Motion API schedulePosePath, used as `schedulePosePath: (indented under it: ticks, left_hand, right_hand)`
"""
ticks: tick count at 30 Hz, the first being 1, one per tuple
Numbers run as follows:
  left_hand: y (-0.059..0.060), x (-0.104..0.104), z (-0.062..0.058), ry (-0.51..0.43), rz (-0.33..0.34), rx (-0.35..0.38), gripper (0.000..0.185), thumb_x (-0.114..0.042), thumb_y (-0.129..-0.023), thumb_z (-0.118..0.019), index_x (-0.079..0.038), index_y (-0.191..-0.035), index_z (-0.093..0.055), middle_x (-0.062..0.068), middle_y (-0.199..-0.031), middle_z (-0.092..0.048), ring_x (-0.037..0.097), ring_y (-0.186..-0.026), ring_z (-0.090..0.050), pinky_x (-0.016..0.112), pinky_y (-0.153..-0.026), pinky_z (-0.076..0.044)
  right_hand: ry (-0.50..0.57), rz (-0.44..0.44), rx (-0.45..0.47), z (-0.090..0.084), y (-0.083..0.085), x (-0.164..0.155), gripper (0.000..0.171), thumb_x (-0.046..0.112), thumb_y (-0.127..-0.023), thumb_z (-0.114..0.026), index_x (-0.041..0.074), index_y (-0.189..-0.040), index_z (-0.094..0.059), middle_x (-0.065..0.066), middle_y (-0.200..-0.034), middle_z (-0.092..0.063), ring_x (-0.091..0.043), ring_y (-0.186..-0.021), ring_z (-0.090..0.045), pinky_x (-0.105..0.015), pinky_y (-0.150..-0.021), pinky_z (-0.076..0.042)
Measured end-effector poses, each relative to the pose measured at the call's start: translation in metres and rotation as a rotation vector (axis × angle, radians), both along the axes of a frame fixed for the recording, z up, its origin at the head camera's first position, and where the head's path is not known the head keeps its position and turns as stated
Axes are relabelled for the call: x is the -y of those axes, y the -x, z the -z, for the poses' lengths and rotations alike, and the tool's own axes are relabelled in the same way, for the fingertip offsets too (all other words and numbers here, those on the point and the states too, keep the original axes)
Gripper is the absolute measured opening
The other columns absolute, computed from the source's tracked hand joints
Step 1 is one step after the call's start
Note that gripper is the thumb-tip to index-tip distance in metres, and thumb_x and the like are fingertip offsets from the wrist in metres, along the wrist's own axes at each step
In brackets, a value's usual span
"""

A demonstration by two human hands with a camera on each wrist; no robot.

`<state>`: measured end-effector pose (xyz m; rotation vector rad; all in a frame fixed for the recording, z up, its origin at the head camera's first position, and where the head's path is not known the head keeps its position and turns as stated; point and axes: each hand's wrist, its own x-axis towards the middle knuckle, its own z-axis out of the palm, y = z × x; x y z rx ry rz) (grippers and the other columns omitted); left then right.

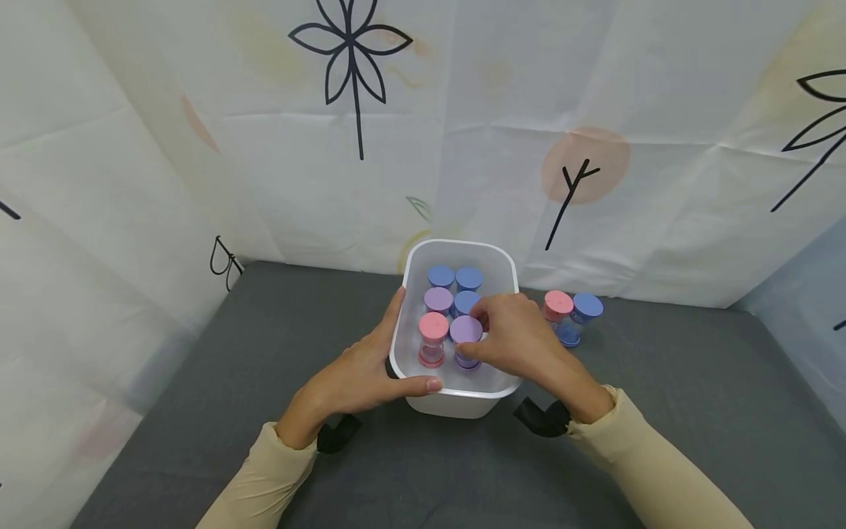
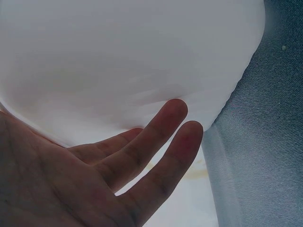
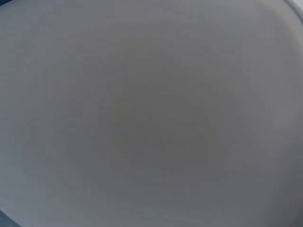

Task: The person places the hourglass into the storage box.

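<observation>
My right hand [image 1: 518,334] reaches over the white bin [image 1: 463,404] and pinches the cap of a purple sand timer [image 1: 466,328] inside it. Beside that one stands a pink sand timer [image 1: 432,327]. Behind them are another purple sand timer [image 1: 438,300] and several blue sand timers [image 1: 440,276]. At the bin's near left corner, my left hand [image 1: 360,371] rests with fingers along the outer left wall and thumb at the front rim. Straight fingers [image 2: 156,127] touch the wall in the left wrist view. Only the bin's pale wall [image 3: 151,113] fills the right wrist view.
Right of the bin, a pink sand timer [image 1: 558,304] and a blue sand timer [image 1: 585,307] stand close together on the dark grey table [image 1: 423,477]. A white patterned cloth [image 1: 489,184] hangs along the table's back edge, just behind the bin.
</observation>
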<state>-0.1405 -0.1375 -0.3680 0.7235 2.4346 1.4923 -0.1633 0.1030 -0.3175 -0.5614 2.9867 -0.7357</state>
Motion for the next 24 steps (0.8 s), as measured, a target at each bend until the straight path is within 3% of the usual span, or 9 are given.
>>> schedulePosePath:
  ticks: [14,24]
  left_hand:
    - [-0.0024,0.0009,-0.0017,0.050,-0.024,-0.001,0.126,-0.057,-0.078,-0.084,-0.043,-0.160,0.011,-0.007,-0.158,-0.035,0.020,-0.122,-0.058,0.047,-0.095,-0.046]
    - [-0.0031,0.0013,-0.0024,0.060,-0.033,-0.003,0.127,-0.058,-0.077,-0.084,-0.043,-0.160,0.011,-0.012,-0.157,-0.034,0.020,-0.123,-0.057,0.046,-0.096,-0.046]
  right_hand:
    - [-0.063,0.007,-0.016,0.0031,0.0021,0.0053,0.028,0.025,-0.074,-0.088,0.005,-0.090,-0.078,0.001,-0.070,-0.063,-0.016,-0.062,-0.057,-0.030,-0.054,-0.046]
    - [-0.104,0.024,-0.033,0.0066,0.0023,0.0085,0.032,0.028,-0.075,-0.089,0.003,-0.093,-0.078,0.001,-0.068,-0.061,-0.016,-0.060,-0.055,-0.029,-0.052,-0.044]
